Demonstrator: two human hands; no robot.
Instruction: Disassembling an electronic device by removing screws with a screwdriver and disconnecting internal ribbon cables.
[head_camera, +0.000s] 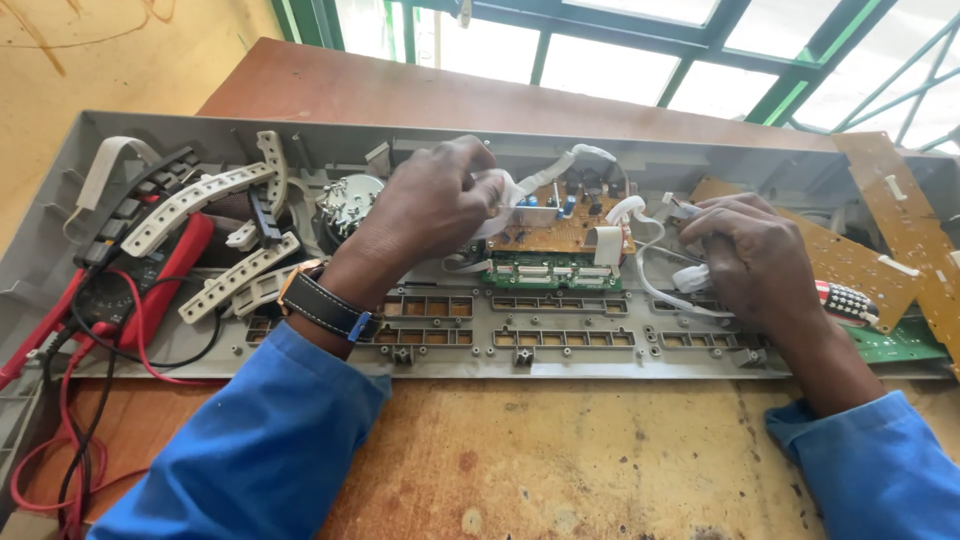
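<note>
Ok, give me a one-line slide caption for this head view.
Left hand pinches a white ribbon cable over the brown circuit board in an open grey casing; right hand holds white wires.

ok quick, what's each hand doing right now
Left hand: closed, pinching a white ribbon cable above the brown circuit board.
Right hand: curled over white cables; grip cannot be told.

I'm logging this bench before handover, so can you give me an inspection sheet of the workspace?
Surface: worn wooden table.
Job's things: open grey casing; brown circuit board.
Clutter: grey contact strips; red multimeter; loose boards.
Grippers: left hand pinches white ribbon cable; right hand grips white wires.
Cables: red and black test leads.
Surroundings: green-framed window.
</note>
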